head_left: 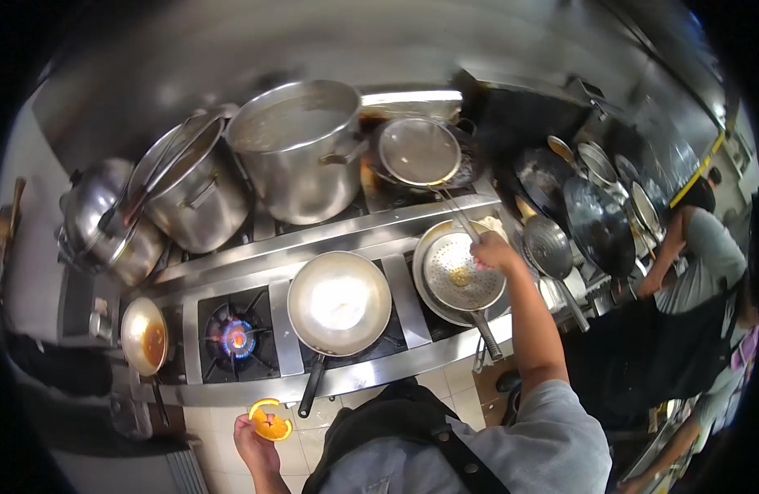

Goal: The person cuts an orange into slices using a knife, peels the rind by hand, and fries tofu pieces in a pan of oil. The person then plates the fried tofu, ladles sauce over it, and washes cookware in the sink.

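My left hand (254, 447), low at the front of the stove, pinches a cut orange slice (272, 426) with a strip of its peel curling away. My right hand (491, 250) is closed on the long handle of a round mesh strainer (419, 151), whose bowl is over the back burner area. Below that hand, a perforated metal strainer (459, 276) with bits of food in it rests over a wide pan (425, 290). Between my hands, a bright frying pan (340, 305) sits on a burner, its black handle towards me.
A lit gas burner (237, 336) shows a blue flame. Left of it, a small pan (145, 337) holds brown sauce. Large stockpots (297, 169) line the back. A perforated ladle (547, 247) and several woks (598, 226) stand right. Co-workers (700, 247) are at far right.
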The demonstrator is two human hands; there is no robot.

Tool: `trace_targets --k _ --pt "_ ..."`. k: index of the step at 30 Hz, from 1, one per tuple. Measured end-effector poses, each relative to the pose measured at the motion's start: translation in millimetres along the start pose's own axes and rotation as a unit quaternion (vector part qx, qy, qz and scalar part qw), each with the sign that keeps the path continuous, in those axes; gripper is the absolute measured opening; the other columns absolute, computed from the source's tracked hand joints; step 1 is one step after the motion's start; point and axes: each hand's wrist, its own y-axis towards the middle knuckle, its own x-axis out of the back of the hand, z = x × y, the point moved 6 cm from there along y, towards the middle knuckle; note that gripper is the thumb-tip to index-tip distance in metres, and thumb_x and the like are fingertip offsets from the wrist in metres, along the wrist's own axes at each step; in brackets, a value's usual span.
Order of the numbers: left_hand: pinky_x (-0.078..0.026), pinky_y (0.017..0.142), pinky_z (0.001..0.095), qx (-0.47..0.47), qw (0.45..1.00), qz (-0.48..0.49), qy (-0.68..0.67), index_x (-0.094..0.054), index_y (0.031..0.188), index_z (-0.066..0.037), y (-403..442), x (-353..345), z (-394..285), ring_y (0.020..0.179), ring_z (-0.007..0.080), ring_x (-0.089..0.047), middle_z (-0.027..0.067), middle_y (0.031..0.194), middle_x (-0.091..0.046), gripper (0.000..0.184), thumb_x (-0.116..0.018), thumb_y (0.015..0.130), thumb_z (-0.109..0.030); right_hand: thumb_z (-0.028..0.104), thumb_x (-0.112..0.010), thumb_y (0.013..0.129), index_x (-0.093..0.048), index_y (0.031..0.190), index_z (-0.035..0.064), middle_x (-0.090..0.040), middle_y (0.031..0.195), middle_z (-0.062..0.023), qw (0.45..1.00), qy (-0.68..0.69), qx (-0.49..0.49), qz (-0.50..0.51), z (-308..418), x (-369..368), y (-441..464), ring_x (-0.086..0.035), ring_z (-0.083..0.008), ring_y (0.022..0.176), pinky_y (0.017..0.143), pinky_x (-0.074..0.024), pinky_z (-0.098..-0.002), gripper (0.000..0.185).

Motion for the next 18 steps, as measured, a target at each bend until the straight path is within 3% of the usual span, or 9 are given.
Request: trace_targets --k 2,3,5,10,12,13,15,16,18 --pt "-0.052 0.078 0.037 0.002 1.0 0.001 -0.003 -0.043 0.093 -0.003 1.2 -12.0 1.6 0.079 0.026 -0.064 0.0146 0.086 -0.059 0.013 -0.046 0.081 -0.006 0.027 -0.058 0.08 -0.062 0.087 -0.0026 -0.065 0.087 -0.0243 0.956 -0.223 0.079 -0.175 11.2 1.7 -13.1 -0.066 -0.0355 0.084 0.073 -0.0527 -0.0393 0.031" --pt "-0.051 0.078 0.0369 -0.003 1.0 0.019 0.002 -0.043 0.093 -0.004 4.1 -17.1 3.8 0.079 0.026 -0.063 0.0144 0.086 -0.058 0.013 -0.047 0.081 -0.006 0.027 -0.058 0.08 -0.062 0.087 -0.0026 -0.065 0.087 -0.0243 0.957 -0.217 0.071 -0.179 9.4 -3.3 -16.7 -0.066 -0.0355 0.084 0.073 -0.0527 -0.0393 0.031" --pt "-0.051 0.079 0.0372 0.002 1.0 0.026 0.01 -0.043 0.093 -0.004 6.3 -30.4 8.0 0.079 0.0262 -0.063 0.0144 0.086 -0.058 0.013 -0.047 0.081 -0.006 0.028 -0.052 0.081 -0.06 0.093 -0.0043 -0.062 0.096 -0.0286 0.964 -0.112 0.044 -0.235 1.9 -1.3 -21.3 -0.057 -0.0425 0.101 0.089 -0.0454 -0.0435 0.036" --pt "-0.051 0.079 0.0387 -0.004 0.999 0.035 0.024 -0.042 0.093 -0.004 1.2 -67.5 20.5 0.078 0.0272 -0.062 0.0146 0.085 -0.057 0.013 -0.048 0.081 -0.006 0.029 -0.05 0.083 -0.06 0.095 -0.0031 -0.062 0.098 -0.0286 0.973 -0.054 0.038 -0.222 -53.0 22.8 -8.3 -0.059 -0.0414 0.099 0.086 -0.0445 -0.0452 0.035" --pt "-0.051 0.078 0.0399 -0.007 0.999 0.039 0.028 -0.042 0.093 -0.004 -0.2 -78.9 29.3 0.077 0.028 -0.062 0.0153 0.085 -0.057 0.013 -0.048 0.082 -0.006 0.037 -0.051 0.089 -0.059 0.097 -0.0012 -0.065 0.089 -0.0169 0.946 0.043 0.117 -0.3 -80.5 55.3 -1.1 -0.063 -0.0296 0.079 0.072 -0.049 -0.0378 0.04" --pt "-0.051 0.078 0.0399 -0.008 0.999 0.035 0.029 -0.042 0.093 -0.004 -3.5 -86.1 33.2 0.077 0.028 -0.062 0.0153 0.085 -0.057 0.013 -0.048 0.082 -0.006 0.037 -0.051 0.089 -0.059 0.097 -0.0012 -0.065 0.089 -0.0169 0.947 0.044 0.118 -0.295 -93.1 69.6 8.1 -0.063 -0.0296 0.079 0.072 -0.049 -0.0378 0.04" --pt "-0.052 0.078 0.04 0.003 0.999 0.033 0.035 -0.043 0.093 -0.004 -11.9 -101.9 40.2 0.077 0.0285 -0.062 0.0165 0.086 -0.058 0.013 -0.048 0.082 -0.006 0.039 -0.049 0.091 -0.062 0.088 -0.0003 -0.06 0.069 -0.0093 0.946 0.2 0.089 -0.239 -114.8 93.0 35.8 -0.058 -0.0229 0.065 0.064 -0.045 -0.0364 0.042" --pt "-0.052 0.078 0.04 0.001 0.999 0.027 0.036 -0.043 0.093 -0.004 -14.9 -106.5 44.2 0.077 0.0285 -0.062 0.0165 0.086 -0.058 0.013 -0.048 0.082 -0.006 0.048 -0.044 0.095 -0.061 0.085 0.0036 -0.049 0.06 -0.0003 0.93 0.286 0.075 -0.218 -112.2 103.4 40.8 -0.045 -0.0125 0.05 0.046 -0.0367 -0.0289 0.048" --pt "-0.051 0.077 0.0396 0.013 0.997 0.017 0.08 -0.044 0.094 -0.004 -21.8 -111.3 54.8 0.078 0.0257 -0.061 0.0127 0.084 -0.056 0.014 -0.048 0.082 -0.011 0.052 -0.04 0.095 -0.058 0.082 0.0065 -0.042 0.056 0.0024 0.883 0.431 0.014 -0.182 -106.5 116.5 55.6 -0.035 -0.0083 0.04 0.036 -0.026 -0.0247 0.05"
